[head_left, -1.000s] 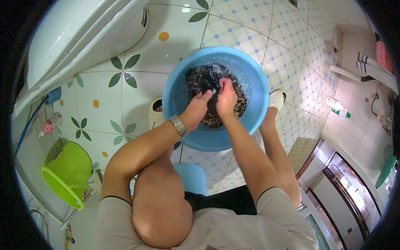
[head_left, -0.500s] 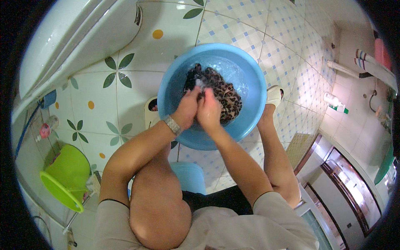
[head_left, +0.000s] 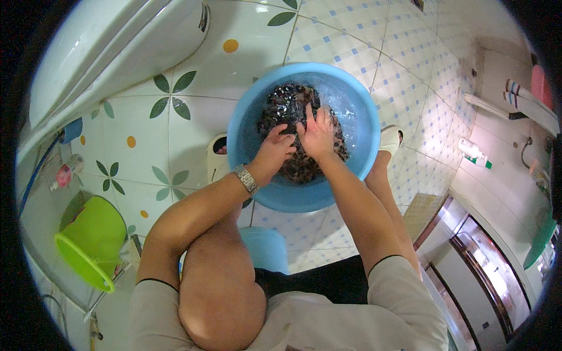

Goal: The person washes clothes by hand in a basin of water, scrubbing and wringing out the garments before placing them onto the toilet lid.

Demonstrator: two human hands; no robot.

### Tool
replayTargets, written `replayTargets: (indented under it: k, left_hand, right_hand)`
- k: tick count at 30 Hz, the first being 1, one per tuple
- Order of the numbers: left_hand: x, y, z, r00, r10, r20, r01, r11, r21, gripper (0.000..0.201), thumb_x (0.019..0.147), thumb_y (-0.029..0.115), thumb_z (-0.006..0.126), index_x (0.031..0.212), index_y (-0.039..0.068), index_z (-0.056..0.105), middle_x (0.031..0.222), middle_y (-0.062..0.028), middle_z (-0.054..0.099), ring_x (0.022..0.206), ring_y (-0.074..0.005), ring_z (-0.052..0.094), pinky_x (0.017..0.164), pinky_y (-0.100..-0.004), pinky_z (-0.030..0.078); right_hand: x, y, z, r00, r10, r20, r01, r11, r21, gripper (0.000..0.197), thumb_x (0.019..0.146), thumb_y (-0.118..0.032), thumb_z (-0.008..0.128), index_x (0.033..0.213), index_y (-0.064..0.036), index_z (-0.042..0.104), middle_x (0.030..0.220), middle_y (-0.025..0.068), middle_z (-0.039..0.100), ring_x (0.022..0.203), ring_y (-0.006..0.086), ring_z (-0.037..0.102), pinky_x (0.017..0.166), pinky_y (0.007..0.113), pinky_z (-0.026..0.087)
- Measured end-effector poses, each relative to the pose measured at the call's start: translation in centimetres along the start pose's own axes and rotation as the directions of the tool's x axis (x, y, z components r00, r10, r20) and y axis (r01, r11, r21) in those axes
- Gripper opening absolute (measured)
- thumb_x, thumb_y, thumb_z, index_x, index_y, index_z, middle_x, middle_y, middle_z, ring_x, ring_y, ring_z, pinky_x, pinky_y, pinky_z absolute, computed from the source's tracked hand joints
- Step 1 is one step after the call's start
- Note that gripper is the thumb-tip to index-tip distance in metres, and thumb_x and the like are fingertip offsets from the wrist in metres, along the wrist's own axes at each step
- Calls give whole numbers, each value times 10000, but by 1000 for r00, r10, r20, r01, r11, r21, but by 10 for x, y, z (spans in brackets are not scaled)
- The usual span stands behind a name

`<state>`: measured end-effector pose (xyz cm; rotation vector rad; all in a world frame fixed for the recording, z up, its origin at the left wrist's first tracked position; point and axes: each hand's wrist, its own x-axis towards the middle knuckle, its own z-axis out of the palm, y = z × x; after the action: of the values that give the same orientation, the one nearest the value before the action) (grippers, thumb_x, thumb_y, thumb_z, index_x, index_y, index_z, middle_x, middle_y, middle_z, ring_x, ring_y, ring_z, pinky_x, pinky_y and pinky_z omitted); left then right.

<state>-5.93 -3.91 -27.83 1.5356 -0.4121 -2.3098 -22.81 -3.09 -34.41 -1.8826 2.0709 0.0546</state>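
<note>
A light-blue round basin (head_left: 244,102) holds water and a wet dark garment with a leopard print (head_left: 291,104). Over the middle of this garment my right hand (head_left: 317,134) is open, its fingers spread on or just above the cloth. My left hand (head_left: 274,153), with a metal-band watch (head_left: 246,179) at the wrist, is at the garment's near left side. Its fingers are loosely bent and apart, with no cloth visibly gripped. The garment's underside is hidden in the basin.
A light-blue stool or bucket (head_left: 264,248) is below the basin, between my legs. At left lie a lime-green bucket (head_left: 96,234) and a bottle with a pink label (head_left: 67,171). A white tub (head_left: 117,52) fills the upper left. A white bottle (head_left: 468,147) is at right.
My hands were close together, rubbing at the garment. They have moved apart, the right one spreading its fingers. The garment now lies more spread out in the basin.
</note>
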Motion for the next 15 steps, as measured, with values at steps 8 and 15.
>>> replayTargets:
  k: [8, 15]
  left_hand:
    - [0, -3, 3, 995, -32, 95, 35, 999, -22, 390, 975, 270, 596, 1322, 104, 532, 1302, -114, 575, 1139, -242, 614, 961, -368, 486]
    - [4, 6, 10, 940, 46, 337, 124, 876, -466, 596, 990, 561, 455, 1403, 130, 465, 1324, -110, 588, 1189, -231, 576, 1026, -430, 447]
  right_hand:
    - [-12, 4, -21, 873, 468, -135, -259, 681, 684, 265, 962, -130, 528, 1170, -7, 635, 1139, 219, 642, 1050, 382, 604, 942, 416, 463]
    - [-78, -77, -112, 977, 198, -78, -46, 555, 831, 233, 1016, -179, 494, 988, 1, 639, 931, 139, 663, 841, 239, 638, 794, 333, 496]
